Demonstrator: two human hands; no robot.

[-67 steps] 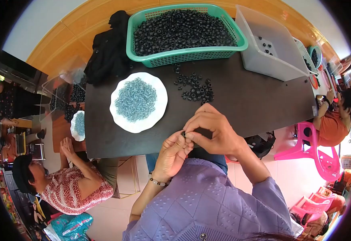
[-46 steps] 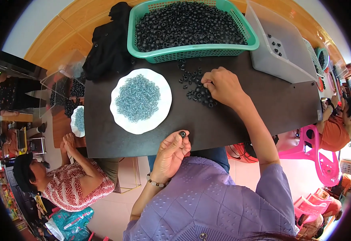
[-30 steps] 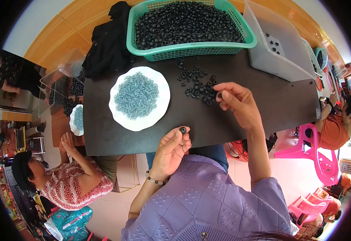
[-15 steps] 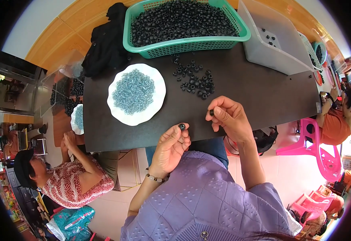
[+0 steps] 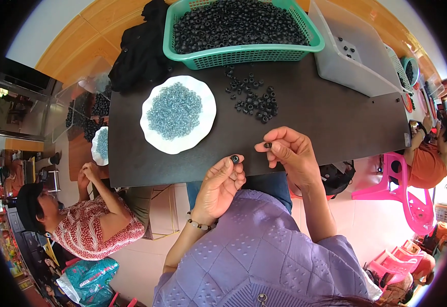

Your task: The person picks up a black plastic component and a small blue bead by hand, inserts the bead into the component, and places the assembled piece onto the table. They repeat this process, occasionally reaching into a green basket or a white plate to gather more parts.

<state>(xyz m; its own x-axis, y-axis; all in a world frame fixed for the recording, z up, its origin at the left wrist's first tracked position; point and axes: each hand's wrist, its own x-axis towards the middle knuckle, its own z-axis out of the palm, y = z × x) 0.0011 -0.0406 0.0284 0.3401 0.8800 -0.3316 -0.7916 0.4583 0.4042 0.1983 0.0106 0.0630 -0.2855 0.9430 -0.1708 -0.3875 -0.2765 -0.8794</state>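
Observation:
Between the thumb and fingertips of my left hand is a small black hollow cap, its round opening with a pale rim facing up. My right hand pinches a second small dark piece, dark with a brownish face, between thumb and index finger. The two hands are apart, over the near edge of the dark table. Ahead of them lies a loose pile of black caps. To the left, a white scalloped plate holds a heap of small clear bluish beads.
A green basket full of black caps stands at the back, beside a translucent plastic bin with several caps. Black cloth lies at the back left. A person sits at left; a pink chair stands at right.
The dark piece in my right fingers has turned and my right index finger has straightened. My left hand keeps its pinch. The whole view has shifted slightly.

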